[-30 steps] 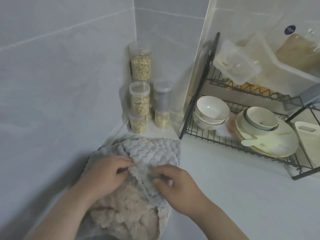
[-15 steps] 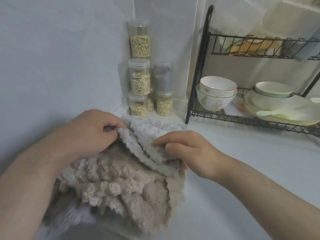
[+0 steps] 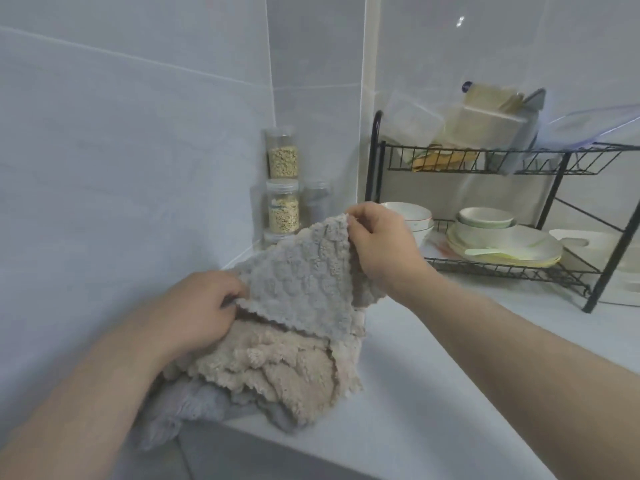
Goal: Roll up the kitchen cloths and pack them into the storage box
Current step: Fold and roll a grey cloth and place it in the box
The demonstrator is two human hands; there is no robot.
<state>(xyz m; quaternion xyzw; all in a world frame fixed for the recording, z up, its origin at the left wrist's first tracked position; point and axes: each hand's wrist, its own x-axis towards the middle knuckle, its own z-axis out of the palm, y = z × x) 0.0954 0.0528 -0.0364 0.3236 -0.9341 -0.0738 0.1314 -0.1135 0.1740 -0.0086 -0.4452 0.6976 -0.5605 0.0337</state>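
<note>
A fluffy grey kitchen cloth (image 3: 304, 282) is lifted off a heap of cloths at the counter's left corner. My right hand (image 3: 377, 244) pinches its upper corner and holds it up. My left hand (image 3: 204, 306) grips its lower left edge. Under it lies a crumpled beige cloth (image 3: 277, 368), and a pale grey cloth (image 3: 187, 410) hangs over the counter's front edge. No storage box for the cloths is plainly in view.
Several clear jars of grain (image 3: 283, 188) stand stacked in the tiled corner behind the heap. A black two-tier dish rack (image 3: 554, 271) on the right holds bowls, plates and plastic containers. The white counter (image 3: 433, 393) runs in front of it.
My right hand has raised the grey cloth's corner up and to the right, peeling it off the beige cloth. My left hand still holds the other edge. The camera has tilted up.
</note>
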